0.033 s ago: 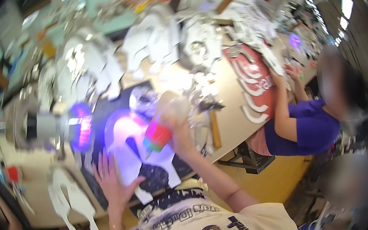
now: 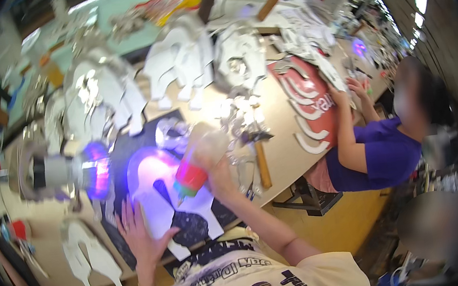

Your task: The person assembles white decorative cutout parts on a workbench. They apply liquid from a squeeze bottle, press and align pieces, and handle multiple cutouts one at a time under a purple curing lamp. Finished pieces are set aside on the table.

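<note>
White cut-out sheet (image 2: 159, 200): flat on the table; left hand (image 2: 141, 239) spread open, pressing its near-left edge; right hand (image 2: 218, 170) closed round glue bottle (image 2: 195, 167), nozzle tilted down-left over sheet's middle

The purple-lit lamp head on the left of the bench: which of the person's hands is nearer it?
Left. The left hand lies flat on the white cut-out just below the lamp head; the right hand holds the squeeze bottle further right.

The left hand (image 2: 140, 237) lies flat with fingers spread, while the right hand (image 2: 215, 164) is raised and clenched, arm bent.
</note>
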Tool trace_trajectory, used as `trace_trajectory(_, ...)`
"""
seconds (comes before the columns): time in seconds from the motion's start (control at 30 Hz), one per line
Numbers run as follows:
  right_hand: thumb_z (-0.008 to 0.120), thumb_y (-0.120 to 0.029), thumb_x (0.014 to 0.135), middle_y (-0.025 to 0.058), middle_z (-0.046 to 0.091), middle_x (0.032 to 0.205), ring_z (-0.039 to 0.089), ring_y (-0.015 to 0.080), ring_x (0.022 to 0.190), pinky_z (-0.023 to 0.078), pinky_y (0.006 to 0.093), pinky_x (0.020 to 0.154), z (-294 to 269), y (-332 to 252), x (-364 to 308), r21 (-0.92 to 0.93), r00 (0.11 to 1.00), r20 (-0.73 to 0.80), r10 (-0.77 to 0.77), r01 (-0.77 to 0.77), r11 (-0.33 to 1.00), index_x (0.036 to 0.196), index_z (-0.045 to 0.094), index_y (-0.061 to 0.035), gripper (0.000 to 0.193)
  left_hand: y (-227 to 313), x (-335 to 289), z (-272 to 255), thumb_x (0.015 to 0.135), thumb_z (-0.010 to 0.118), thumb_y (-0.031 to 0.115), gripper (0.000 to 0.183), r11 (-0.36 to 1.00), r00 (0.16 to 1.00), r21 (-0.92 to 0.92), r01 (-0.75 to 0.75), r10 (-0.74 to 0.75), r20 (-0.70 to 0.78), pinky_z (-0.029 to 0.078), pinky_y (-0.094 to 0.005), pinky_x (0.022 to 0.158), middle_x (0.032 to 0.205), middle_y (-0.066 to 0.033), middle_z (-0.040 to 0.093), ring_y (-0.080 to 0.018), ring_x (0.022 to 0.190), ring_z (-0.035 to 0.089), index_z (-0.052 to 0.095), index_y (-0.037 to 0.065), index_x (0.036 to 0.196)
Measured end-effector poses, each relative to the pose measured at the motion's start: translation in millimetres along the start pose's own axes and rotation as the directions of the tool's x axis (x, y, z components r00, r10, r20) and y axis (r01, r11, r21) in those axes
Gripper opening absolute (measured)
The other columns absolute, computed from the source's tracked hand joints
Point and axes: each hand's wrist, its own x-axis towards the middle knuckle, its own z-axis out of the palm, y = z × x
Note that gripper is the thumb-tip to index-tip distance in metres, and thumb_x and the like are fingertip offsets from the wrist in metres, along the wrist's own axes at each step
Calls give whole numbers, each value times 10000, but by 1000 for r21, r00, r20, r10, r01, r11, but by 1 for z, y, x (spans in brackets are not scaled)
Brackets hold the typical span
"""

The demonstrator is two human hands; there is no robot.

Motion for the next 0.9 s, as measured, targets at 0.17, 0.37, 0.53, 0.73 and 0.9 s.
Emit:
trace_trajectory(0.17,710,-602,830,101,570,1197,571,184,1103,496,332,923,-15,3,-4,-24,997,59,48,-46,999,1356,399,11,865,-1,-3,9,567,832,623,1191,999,997,-10,-53,52,-63,123,-534,1199,1505,-214,373,-355,1435,294,365,-6,1464)
trace_trajectory(0.37,872,-491,705,91,559,1231,564,183,1120,495,350,943,-19,1,-6,-27,992,109,59,-57,998,1373,393,-20,948,-5,-4,12,558,835,609,1210,998,994,17,-64,65,-83,141,-535,1191,1490,-216,389,-367,1437,286,345,3,1484)
trace_trajectory(0.53,881,-298,730,64,611,1145,597,159,1047,514,331,895,-11,-9,-10,-33,978,166,124,-120,992,1285,502,-27,725,-3,-4,10,560,841,608,1195,997,994,11,-71,71,-86,136,-537,1195,1490,-219,388,-372,1427,302,363,-4,1468)
trace_trajectory(0.73,832,-202,788,57,644,1071,620,137,969,526,311,843,0,-15,-11,-24,987,98,125,-123,992,1201,567,-26,522,-1,-3,11,559,843,613,1188,998,995,1,-61,61,-76,137,-539,1194,1501,-212,382,-368,1426,308,373,2,1463)
trace_trajectory(0.9,786,-172,827,64,647,1073,623,141,967,524,316,849,1,-10,-10,-1,994,92,66,-66,998,1188,568,-21,448,0,-3,9,572,827,632,1175,998,994,-4,-65,64,-87,144,-540,1191,1505,-212,380,-359,1428,313,380,5,1460)
